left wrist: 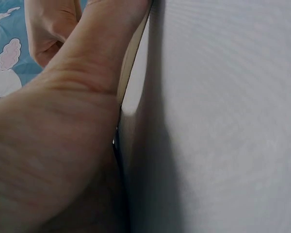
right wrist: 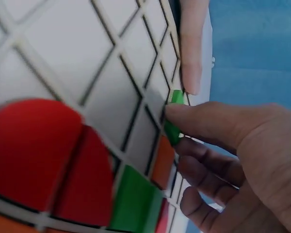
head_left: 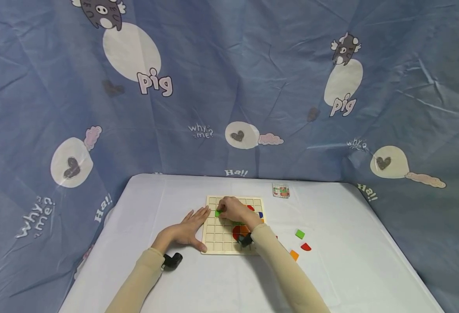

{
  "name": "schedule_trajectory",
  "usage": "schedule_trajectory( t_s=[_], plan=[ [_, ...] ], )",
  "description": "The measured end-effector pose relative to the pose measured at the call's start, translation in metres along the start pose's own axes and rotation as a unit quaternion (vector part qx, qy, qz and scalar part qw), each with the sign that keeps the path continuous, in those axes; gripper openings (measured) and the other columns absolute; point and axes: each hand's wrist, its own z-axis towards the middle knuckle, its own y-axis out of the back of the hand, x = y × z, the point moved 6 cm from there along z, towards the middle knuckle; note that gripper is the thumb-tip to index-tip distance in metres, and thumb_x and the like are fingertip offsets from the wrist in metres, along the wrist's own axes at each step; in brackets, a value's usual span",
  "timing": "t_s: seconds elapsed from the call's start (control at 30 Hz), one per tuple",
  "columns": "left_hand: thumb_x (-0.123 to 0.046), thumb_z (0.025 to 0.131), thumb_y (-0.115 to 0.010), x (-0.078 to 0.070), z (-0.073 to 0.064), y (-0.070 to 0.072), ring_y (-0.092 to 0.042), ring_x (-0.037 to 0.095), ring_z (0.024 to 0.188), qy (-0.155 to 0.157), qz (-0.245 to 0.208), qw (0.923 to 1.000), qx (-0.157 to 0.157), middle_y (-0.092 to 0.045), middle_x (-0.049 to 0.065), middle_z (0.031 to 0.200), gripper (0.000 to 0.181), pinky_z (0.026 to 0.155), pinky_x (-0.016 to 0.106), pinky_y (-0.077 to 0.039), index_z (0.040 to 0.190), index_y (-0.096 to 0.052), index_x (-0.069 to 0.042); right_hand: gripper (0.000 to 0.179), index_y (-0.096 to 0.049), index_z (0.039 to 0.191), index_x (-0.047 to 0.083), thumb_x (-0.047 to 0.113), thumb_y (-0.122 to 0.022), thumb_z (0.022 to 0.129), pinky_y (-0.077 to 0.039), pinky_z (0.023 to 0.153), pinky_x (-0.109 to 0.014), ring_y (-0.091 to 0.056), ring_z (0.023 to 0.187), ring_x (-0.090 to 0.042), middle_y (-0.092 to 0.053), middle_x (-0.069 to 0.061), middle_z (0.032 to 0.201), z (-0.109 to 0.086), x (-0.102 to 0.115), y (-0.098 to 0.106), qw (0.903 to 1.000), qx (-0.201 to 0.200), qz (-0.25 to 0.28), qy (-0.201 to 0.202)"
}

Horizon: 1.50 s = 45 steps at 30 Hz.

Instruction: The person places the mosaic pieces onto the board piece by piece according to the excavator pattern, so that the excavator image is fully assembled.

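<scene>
A pale wooden grid board (head_left: 209,243) lies on the white table. My right hand (head_left: 233,209) is over its upper left part, pinching a small green tile (right wrist: 173,119) between thumb and fingers, the tile tilted up against the grid in the right wrist view. On the board's left side rests my left hand (head_left: 186,229), its fingers spread, with fingertips at the upper left edge and thumb at the lower left corner. Set in the grid are red curved pieces (right wrist: 34,145), another green tile (right wrist: 133,199) and an orange tile (right wrist: 163,162). My right hand and forearm hide part of the board.
Right of the board lie a loose green square (head_left: 300,234), a red quarter-round piece (head_left: 305,247) and an orange square (head_left: 294,255), near my right sleeve. A small printed card (head_left: 281,191) lies beyond the board's far right corner. Blue patterned cloth (head_left: 214,87) hangs behind the table.
</scene>
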Motion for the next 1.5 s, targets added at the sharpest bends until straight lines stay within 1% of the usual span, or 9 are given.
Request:
schedule_trajectory(
  t_s=[0.2,0.3,0.5,0.6,0.87,1.07,1.3,1.4,1.5],
  plan=[
    [-0.066,0.063,-0.077,0.0,0.001,0.0,0.007,0.027,0.151,0.001,0.0,1.0,0.0,0.006,0.009,0.164,0.134,0.122,0.05,0.005,0.155,-0.001,-0.006,0.009,-0.07,0.095,0.013,0.014,-0.072,0.086,-0.052,0.076,-0.022,-0.059,0.083,-0.008,-0.066,0.002,0.094,0.003,0.009,0.003,0.9966,0.018,-0.076,0.027],
    [-0.066,0.063,-0.077,0.0,0.001,0.0,0.006,0.028,0.151,0.0,-0.001,1.0,-0.001,0.005,0.009,0.164,0.134,0.122,0.05,0.004,0.155,-0.002,-0.006,0.01,-0.07,0.095,0.014,0.016,-0.073,0.086,-0.053,0.077,-0.021,-0.061,0.084,-0.007,-0.067,0.003,0.094,0.003,0.01,0.003,0.9955,0.017,-0.088,0.033],
    [-0.064,0.064,-0.078,0.001,-0.001,0.0,0.007,0.027,0.151,0.005,-0.004,1.0,0.002,0.006,0.009,0.164,0.133,0.122,0.051,0.005,0.155,-0.001,-0.006,0.019,-0.071,0.105,0.013,0.019,-0.073,0.087,-0.053,0.081,-0.02,-0.062,0.091,-0.008,-0.068,0.002,0.101,0.003,0.008,-0.001,0.9975,-0.003,-0.058,0.041],
    [-0.063,0.065,-0.078,0.001,-0.001,0.002,0.007,0.028,0.151,0.001,0.002,1.0,-0.002,0.005,0.01,0.164,0.132,0.122,0.052,0.005,0.155,-0.001,-0.005,0.019,-0.072,0.104,0.013,0.018,-0.073,0.087,-0.053,0.084,-0.021,-0.063,0.094,-0.009,-0.068,0.001,0.104,0.005,0.009,0.0,0.9973,-0.007,-0.059,0.042],
    [-0.065,0.064,-0.077,0.001,0.003,0.003,0.008,0.029,0.151,-0.002,0.001,1.0,0.001,0.006,0.01,0.163,0.133,0.122,0.051,0.006,0.155,0.001,-0.006,0.019,-0.07,0.101,0.013,0.016,-0.075,0.083,-0.053,0.082,-0.022,-0.061,0.089,-0.008,-0.067,0.003,0.098,0.009,0.007,0.005,0.9982,0.024,-0.053,0.012],
    [-0.063,0.064,-0.078,-0.001,0.003,0.001,0.006,0.031,0.151,-0.006,-0.003,1.0,-0.001,0.003,0.013,0.163,0.133,0.122,0.053,0.004,0.155,-0.002,-0.003,0.017,-0.07,0.101,0.013,0.015,-0.074,0.084,-0.053,0.084,-0.024,-0.061,0.092,-0.01,-0.066,0.001,0.102,0.005,0.004,0.004,0.9984,0.029,-0.044,0.018],
    [-0.062,0.064,-0.079,-0.004,0.0,0.003,0.006,0.031,0.151,-0.001,-0.003,1.0,-0.001,0.003,0.013,0.163,0.132,0.122,0.053,0.004,0.155,-0.002,-0.003,0.014,-0.071,0.098,0.013,0.015,-0.075,0.084,-0.051,0.08,-0.024,-0.059,0.087,-0.01,-0.066,0.001,0.1,0.003,0.0,0.003,0.9998,0.012,0.004,0.016],
    [-0.062,0.064,-0.079,-0.004,0.0,0.003,0.006,0.031,0.151,0.0,0.001,1.0,-0.001,0.004,0.013,0.163,0.133,0.122,0.053,0.004,0.155,-0.002,-0.003,0.019,-0.071,0.103,0.012,0.017,-0.074,0.085,-0.052,0.079,-0.023,-0.059,0.086,-0.009,-0.067,0.002,0.1,0.0,0.001,0.005,0.9998,-0.003,0.003,0.019],
    [-0.063,0.064,-0.078,-0.004,0.0,0.003,0.006,0.031,0.151,0.0,0.005,1.0,0.001,0.004,0.013,0.163,0.133,0.122,0.053,0.004,0.155,-0.001,-0.003,0.024,-0.07,0.108,0.011,0.019,-0.073,0.087,-0.052,0.077,-0.023,-0.059,0.085,-0.009,-0.067,0.001,0.099,-0.01,0.001,0.009,0.9993,-0.025,0.013,0.024]
  ],
)
